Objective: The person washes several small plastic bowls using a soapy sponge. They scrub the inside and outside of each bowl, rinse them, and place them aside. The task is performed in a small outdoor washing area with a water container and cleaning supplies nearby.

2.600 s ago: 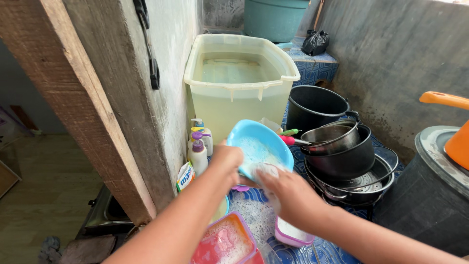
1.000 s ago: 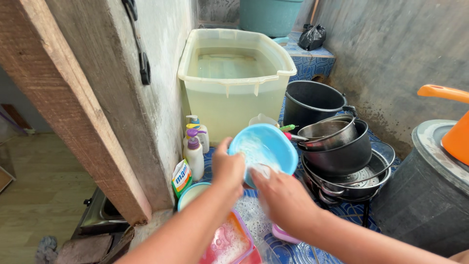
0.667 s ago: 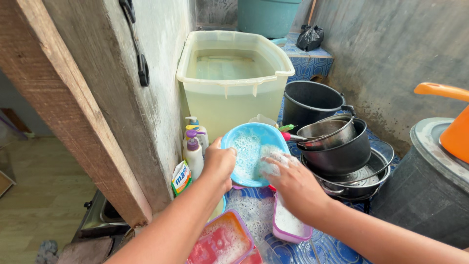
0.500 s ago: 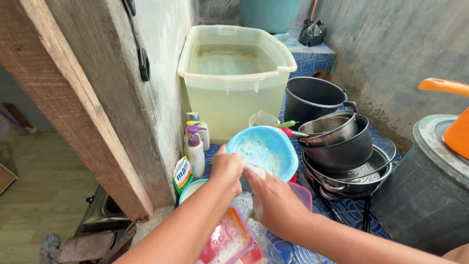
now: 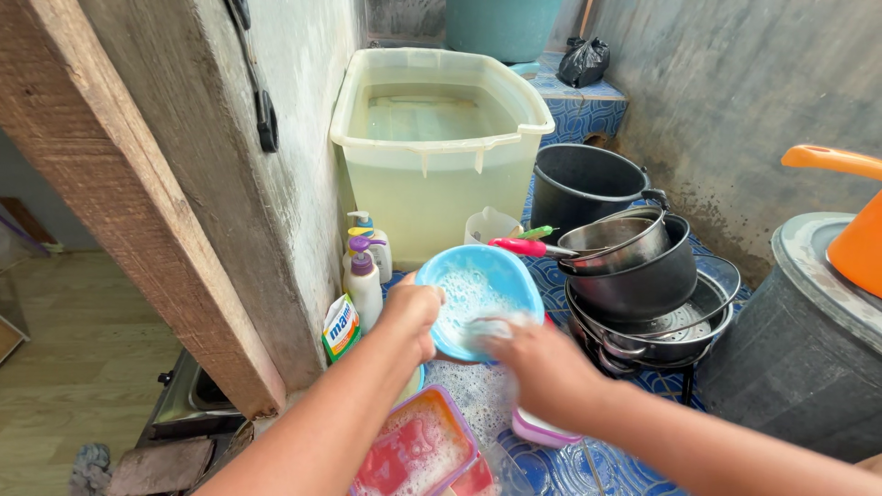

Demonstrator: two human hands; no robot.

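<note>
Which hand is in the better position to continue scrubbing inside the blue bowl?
Probably the right hand: its fingers press a soapy sponge against the inside of the blue bowl. The left hand grips the bowl's rim, tilting it and steadying it.

1 blue bowl, 1 water tub, approx. 4 stacked pots, 3 pump bottles, 2 hands
</note>
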